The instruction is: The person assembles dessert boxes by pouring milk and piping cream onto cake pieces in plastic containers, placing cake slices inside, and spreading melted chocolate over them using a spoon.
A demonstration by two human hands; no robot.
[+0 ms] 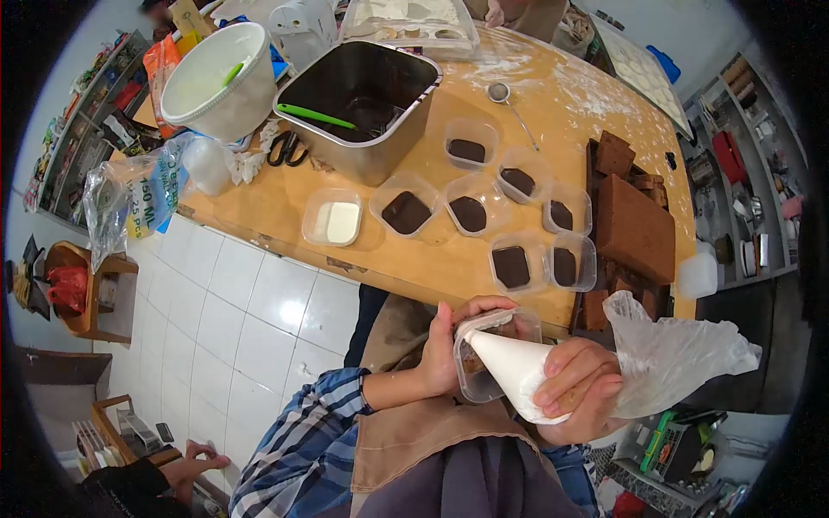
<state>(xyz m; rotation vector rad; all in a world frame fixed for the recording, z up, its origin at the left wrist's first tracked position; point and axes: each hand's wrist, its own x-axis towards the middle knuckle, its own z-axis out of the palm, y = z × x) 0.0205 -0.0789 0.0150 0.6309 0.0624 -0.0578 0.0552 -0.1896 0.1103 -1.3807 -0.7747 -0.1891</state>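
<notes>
My left hand (442, 350) is closed around the side of a clear plastic cup (475, 380) at the table's front edge. Wrapped round a piping bag of white cream (511, 367) is my right hand (579, 388); the bag's loose clear end (673, 358) spreads to the right. The bag's tip points into the cup, near my left fingers, and what comes out of it is hidden. Beyond the hands, several clear cups with a dark filling (510, 267) stand on the wooden table (337, 246). A cup of white cream (338, 221) stands left of them.
Brown cake slabs (637, 229) lie at the right, beside an empty-looking clear cup (698, 274). A metal pan (371, 154) of dark mixture with a green spatula, black scissors (287, 148), a white tub (216, 95) and a small sieve (498, 92) are farther back. Other people are at the edges.
</notes>
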